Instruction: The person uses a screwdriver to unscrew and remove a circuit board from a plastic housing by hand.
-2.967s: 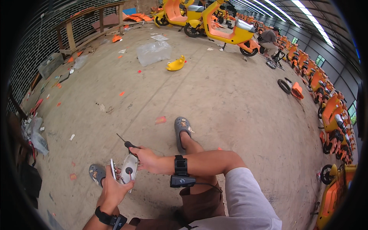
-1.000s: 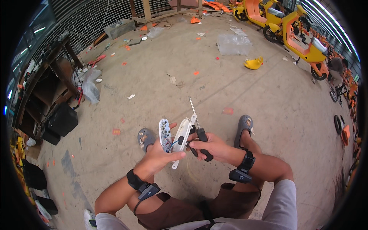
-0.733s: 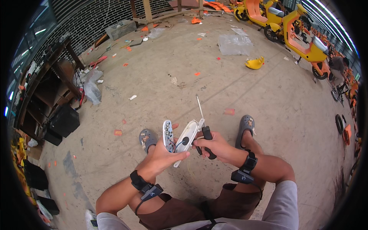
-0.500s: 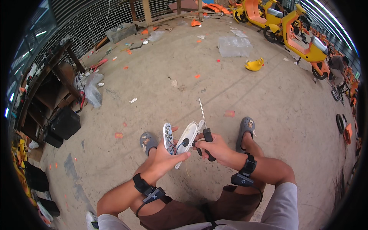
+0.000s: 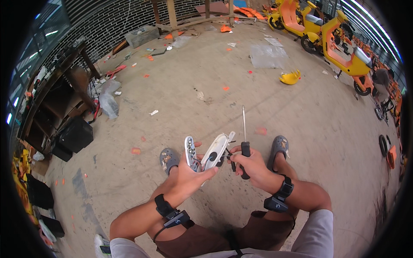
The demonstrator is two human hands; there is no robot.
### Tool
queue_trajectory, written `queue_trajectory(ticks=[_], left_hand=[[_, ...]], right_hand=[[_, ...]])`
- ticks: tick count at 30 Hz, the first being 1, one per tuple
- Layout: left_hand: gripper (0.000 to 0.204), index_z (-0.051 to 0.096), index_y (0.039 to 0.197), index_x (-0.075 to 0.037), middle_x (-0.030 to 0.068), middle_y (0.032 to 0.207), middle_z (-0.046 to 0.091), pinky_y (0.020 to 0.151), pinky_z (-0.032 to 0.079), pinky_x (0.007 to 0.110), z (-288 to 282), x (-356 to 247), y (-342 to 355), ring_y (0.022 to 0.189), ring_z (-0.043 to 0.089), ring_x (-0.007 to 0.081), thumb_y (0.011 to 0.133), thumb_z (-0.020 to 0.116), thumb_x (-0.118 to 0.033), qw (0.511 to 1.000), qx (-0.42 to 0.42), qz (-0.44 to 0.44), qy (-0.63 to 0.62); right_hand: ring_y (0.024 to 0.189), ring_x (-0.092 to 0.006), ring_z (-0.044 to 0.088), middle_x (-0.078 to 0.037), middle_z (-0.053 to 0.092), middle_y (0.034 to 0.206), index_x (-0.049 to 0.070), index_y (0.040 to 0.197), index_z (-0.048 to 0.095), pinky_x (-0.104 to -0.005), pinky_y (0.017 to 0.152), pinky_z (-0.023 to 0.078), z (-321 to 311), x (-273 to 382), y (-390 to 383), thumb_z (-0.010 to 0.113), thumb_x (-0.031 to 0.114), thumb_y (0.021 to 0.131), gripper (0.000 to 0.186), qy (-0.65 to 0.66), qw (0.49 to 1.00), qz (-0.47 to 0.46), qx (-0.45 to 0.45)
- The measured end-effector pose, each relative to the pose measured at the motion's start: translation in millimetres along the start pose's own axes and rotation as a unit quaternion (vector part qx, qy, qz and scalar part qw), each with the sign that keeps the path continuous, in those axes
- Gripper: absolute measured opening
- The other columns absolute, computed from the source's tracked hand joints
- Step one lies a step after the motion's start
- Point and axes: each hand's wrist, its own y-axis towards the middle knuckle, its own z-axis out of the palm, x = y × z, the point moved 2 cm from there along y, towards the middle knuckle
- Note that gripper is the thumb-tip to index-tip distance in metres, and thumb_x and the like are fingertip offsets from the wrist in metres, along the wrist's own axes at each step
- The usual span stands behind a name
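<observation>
My left hand holds an opened white lamp-like housing. Its narrow half with a board of round, shiny parts stands by the fingers, while the long hollow shell leans beside the thumb. Thin wires run between the two halves, and a dark round patch sits inside the shell. My right hand is closed around a screwdriver with a black handle, its metal shaft pointing away from me. The fingertips of that hand also pinch a thin dark cable at the shell's right side; its far end is partly hidden.
Grey clogs are on my feet either side of my hands. A dark workbench and black boxes stand left. Yellow scooters line the far right, near a crouching person. A yellow part and plastic sheet lie ahead.
My right hand has shifted slightly right, away from the shell, and the screwdriver stands straighter. More of the cable shows between hand and shell. The whole view has shifted a little.
</observation>
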Motion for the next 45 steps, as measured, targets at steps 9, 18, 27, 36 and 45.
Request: queue_trajectory(ticks=[9,18,27,36,45], left_hand=[[0.078,0.029,0.134,-0.002,0.0109,0.094,0.059,0.053,0.052,0.026,-2,-2,-1,0.071,0.061,0.0148,0.072,0.076,0.005,0.999,-0.022,0.013,-0.019],[0.078,0.029,0.133,-0.002,0.0116,0.096,0.060,0.052,0.050,0.025,-2,-2,0,0.072,0.061,0.0139,0.072,0.078,0.002,1.000,-0.014,0.026,-0.003],[0.077,0.031,0.129,-0.003,0.0117,0.097,0.061,0.052,0.050,0.025,3,-9,-2,0.073,0.061,0.0132,0.071,0.080,-0.003,0.999,-0.024,0.038,-0.016],[0.069,0.032,0.126,-0.001,0.0153,0.100,0.062,0.055,0.053,0.027,-19,3,8,0.077,0.065,0.0163,0.074,0.077,0.002,0.999,0.023,-0.013,-0.035],[0.059,0.042,0.117,-0.002,0.0120,0.102,0.063,0.076,0.052,0.029,-25,8,4,0.090,0.064,0.0164,0.072,0.080,-0.004,0.998,0.035,0.049,0.034]], right_hand=[[0.048,-0.0106,0.051,-0.014,0.065,0.085,0.000,0.102,0.056,-0.0274,0.049,0.046,-8,2,3,0.062,0.008,0.081,0.024,-0.002,1.000,-0.013,-0.022],[0.046,-0.0103,0.048,-0.011,0.066,0.081,0.001,0.101,0.056,-0.0276,0.049,0.046,-14,7,4,0.064,0.008,0.079,0.024,0.018,0.998,-0.018,-0.050],[0.046,-0.0103,0.048,-0.012,0.066,0.082,0.002,0.100,0.055,-0.0288,0.050,0.046,-20,12,3,0.063,0.008,0.079,0.023,0.026,0.997,-0.028,-0.070],[0.053,-0.0091,0.049,-0.010,0.062,0.110,0.000,0.117,0.053,-0.0271,0.055,0.047,-24,-5,17,0.069,0.022,0.085,0.042,0.023,0.991,0.096,0.090],[0.056,-0.0101,0.051,-0.011,0.060,0.111,-0.005,0.139,0.034,-0.0276,0.053,0.047,-8,-3,16,0.073,0.027,0.084,0.075,-0.007,0.990,-0.003,0.138]])
